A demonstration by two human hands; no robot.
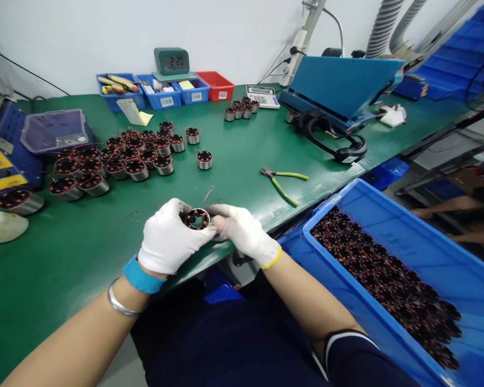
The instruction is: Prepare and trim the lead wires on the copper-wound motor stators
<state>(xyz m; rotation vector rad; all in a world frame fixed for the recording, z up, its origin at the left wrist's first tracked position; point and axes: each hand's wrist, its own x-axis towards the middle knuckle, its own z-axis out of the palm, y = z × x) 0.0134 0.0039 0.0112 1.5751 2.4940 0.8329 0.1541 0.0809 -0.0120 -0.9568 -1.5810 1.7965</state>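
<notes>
Near the tabletop's front edge, the left hand is holding the coil ring, half-closed; the right hand is touching its side with bent fingers, any pinch hidden. A loose grip is risking a drop — a snagging glove, a bent wire.

The green bench carries blue bins and a red bin along its back edge, a calculator to their right. Copper-wound metal rings crowd its left half, with a few near the calculator. Green-handled cutters lie open near the front edge; a black headset rests farther right.
</notes>
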